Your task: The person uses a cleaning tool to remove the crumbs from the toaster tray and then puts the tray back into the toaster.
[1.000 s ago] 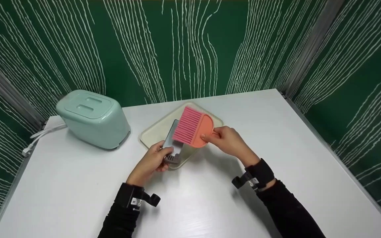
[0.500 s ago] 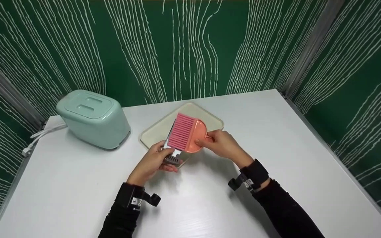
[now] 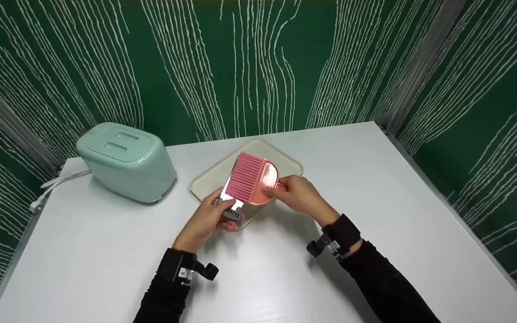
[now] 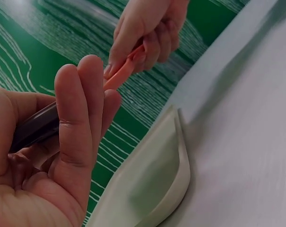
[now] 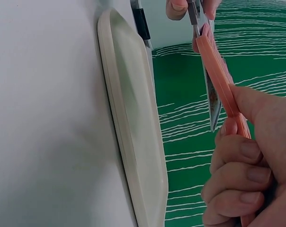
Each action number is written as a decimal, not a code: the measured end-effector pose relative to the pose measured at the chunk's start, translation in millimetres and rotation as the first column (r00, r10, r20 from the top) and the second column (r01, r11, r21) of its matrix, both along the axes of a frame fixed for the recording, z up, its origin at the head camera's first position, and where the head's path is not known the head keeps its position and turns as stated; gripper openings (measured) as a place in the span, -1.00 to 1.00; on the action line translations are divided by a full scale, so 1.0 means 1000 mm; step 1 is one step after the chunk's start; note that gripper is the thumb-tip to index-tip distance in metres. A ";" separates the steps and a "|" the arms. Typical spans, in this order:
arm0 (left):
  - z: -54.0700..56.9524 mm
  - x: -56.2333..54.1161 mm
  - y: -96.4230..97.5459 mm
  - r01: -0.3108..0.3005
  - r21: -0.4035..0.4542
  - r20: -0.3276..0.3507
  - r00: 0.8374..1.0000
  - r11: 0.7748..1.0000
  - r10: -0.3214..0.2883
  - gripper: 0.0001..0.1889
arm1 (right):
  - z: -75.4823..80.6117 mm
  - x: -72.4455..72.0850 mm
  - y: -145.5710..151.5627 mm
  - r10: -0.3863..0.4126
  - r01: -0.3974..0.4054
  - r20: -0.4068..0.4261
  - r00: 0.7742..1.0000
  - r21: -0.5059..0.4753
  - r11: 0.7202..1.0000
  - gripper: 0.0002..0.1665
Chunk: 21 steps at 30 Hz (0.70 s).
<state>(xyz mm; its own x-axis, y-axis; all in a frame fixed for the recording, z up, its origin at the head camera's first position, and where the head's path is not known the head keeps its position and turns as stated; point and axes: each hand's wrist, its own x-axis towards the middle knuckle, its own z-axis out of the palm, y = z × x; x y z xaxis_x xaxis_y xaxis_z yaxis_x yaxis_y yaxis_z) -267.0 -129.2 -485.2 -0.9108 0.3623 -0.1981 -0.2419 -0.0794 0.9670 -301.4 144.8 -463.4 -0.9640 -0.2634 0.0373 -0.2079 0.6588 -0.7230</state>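
In the head view my left hand (image 3: 207, 217) grips the grey slotted end (image 3: 232, 215) of a flat, shiny plate (image 3: 225, 194); its exact kind does not show. My right hand (image 3: 301, 197) pinches the short handle of a small orange brush (image 3: 267, 181) with rows of pink bristles (image 3: 246, 175). The bristles overlap most of the plate in the head view and lie along its face in the right wrist view, where the plate (image 5: 213, 101) appears thin and edge-on. Both things are held up above a cream tray (image 3: 285, 161).
A mint-green toaster (image 3: 126, 163) stands at the left back of the white table (image 3: 106, 260), its white cord (image 3: 63, 177) trailing to the left edge. Green walls (image 3: 182, 67) with white wavy lines enclose the back and sides.
My right hand has moved the brush left and slightly down, so its bristles now cover most of the plate. My left hand holds nearly still, and the tray and toaster stay put.
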 end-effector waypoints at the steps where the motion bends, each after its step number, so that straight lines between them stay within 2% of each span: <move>1: -0.001 0.000 0.000 -0.006 0.004 -0.001 1.000 1.000 0.006 -0.48 | 0.000 0.000 0.000 -0.005 0.005 0.003 1.000 0.001 1.000 -0.43; 9: -0.004 -0.002 0.000 -0.060 -0.003 -0.005 0.998 0.998 0.060 -0.54 | 0.000 -0.001 -0.002 -0.026 0.026 0.012 1.000 -0.009 1.000 -0.41; 17: -0.007 -0.004 0.002 -0.112 0.015 0.005 0.994 0.994 0.112 -0.72 | 0.000 -0.002 -0.002 -0.026 0.027 0.015 1.000 -0.007 1.000 -0.40; 21: -0.008 -0.004 0.002 -0.133 0.007 0.002 0.991 0.991 0.133 -0.73 | 0.000 -0.002 -0.002 -0.030 0.031 0.020 0.999 -0.004 1.000 -0.40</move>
<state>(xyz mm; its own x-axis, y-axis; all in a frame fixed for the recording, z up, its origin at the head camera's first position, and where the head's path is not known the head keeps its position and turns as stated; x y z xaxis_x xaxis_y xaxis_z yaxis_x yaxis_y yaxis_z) -271.2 -126.7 -493.1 -0.9506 0.2394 -0.1975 -0.2303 -0.1174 0.9660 -303.0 142.4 -463.5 -0.9721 -0.2337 0.0190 -0.1732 0.6612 -0.7300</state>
